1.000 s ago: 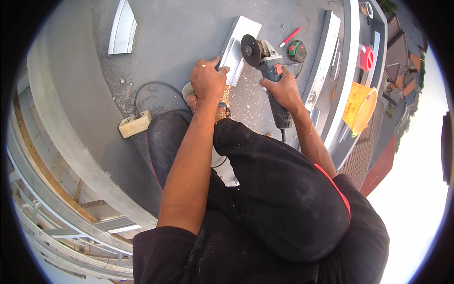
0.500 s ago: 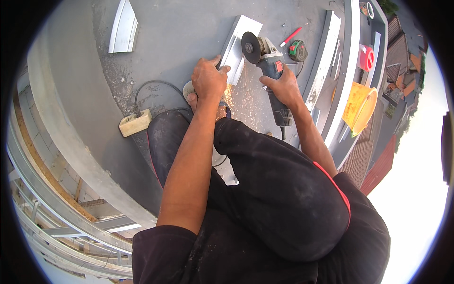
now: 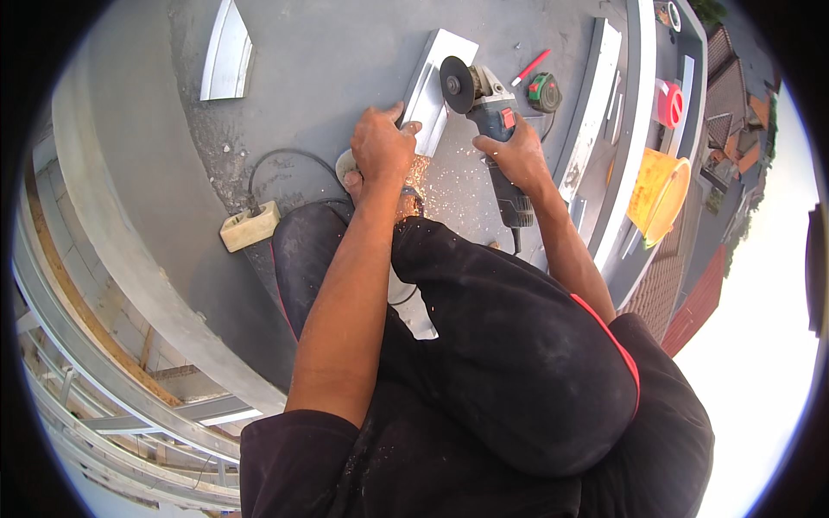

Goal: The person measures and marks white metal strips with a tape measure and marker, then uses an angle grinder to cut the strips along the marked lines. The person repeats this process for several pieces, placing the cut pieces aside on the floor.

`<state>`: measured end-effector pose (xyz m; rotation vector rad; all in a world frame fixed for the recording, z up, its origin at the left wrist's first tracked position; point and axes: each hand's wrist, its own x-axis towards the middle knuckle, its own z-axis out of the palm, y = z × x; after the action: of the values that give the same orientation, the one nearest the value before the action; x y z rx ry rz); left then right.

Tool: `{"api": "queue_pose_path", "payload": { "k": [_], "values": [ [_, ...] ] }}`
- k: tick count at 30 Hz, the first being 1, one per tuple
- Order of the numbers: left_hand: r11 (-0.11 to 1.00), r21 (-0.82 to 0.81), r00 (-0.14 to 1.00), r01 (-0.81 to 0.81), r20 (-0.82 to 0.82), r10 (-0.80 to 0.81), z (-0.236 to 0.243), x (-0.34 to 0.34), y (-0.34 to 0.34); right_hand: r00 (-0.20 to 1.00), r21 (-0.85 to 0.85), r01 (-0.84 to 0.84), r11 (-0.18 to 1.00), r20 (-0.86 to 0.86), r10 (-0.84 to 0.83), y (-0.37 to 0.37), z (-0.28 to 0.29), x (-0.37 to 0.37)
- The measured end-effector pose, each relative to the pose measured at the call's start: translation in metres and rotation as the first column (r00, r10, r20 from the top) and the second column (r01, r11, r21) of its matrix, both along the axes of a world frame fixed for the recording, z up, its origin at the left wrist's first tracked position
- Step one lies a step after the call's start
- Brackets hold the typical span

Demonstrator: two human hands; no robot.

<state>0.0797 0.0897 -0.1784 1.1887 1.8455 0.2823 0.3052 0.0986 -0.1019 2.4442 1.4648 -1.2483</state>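
My left hand [image 3: 382, 145] is closed on the near left edge of a shiny metal channel [image 3: 442, 78], which lies slanting on the grey floor. In my right hand [image 3: 516, 155] is an angle grinder [image 3: 496, 112], gripped round its body. Its dark cutting disc [image 3: 457, 84] stands at the channel's right side; whether the rim touches the metal I cannot tell. Orange sparks [image 3: 421, 183] spray from near the channel's close end toward my foot and trouser leg. My foot [image 3: 352, 177] is partly hidden behind my left hand and wrist.
A tape measure [image 3: 544, 92] and a red marker [image 3: 530, 67] lie right of the grinder. Farther right are metal strips [image 3: 589, 108], a yellow bucket [image 3: 658, 198] and a red container [image 3: 667, 105]. At left are a corded socket block [image 3: 249, 227] and a metal offcut [image 3: 226, 56].
The spark spray has grown denser and now reaches over my foot and trouser leg. The grinder has shifted very slightly; both hands keep their grips.
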Motion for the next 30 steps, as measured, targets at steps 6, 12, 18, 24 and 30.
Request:
{"api": "queue_pose_path", "payload": {
  "k": [6, 12, 18, 24, 30],
  "values": [
    [1.000, 0.010, 1.000, -0.027, 0.013, 0.027, 0.002, 0.001, -0.001, 1.000, 0.028, -0.004, 1.000, -0.009, 0.005, 0.004, 0.001, -0.001],
    [0.999, 0.039, 1.000, -0.018, 0.004, 0.018, -0.001, 0.001, -0.001, 1.000, 0.027, -0.011, 1.000, -0.005, 0.011, 0.005, -0.004, 0.001],
    [0.998, 0.064, 1.000, -0.009, -0.012, 0.010, -0.002, 0.000, -0.003, 1.000, 0.030, -0.019, 0.999, 0.005, 0.019, 0.007, -0.006, 0.000],
    [0.998, 0.053, 1.000, -0.023, 0.019, 0.022, -0.002, 0.001, -0.003, 1.000, 0.019, -0.003, 1.000, -0.013, 0.003, 0.006, -0.006, 0.000],
    [0.993, 0.114, 0.999, 0.022, 0.042, -0.027, -0.015, 0.000, -0.014, 0.971, 0.093, 0.178, 0.980, -0.178, -0.159, 0.001, 0.029, 0.004]
  ]
}}
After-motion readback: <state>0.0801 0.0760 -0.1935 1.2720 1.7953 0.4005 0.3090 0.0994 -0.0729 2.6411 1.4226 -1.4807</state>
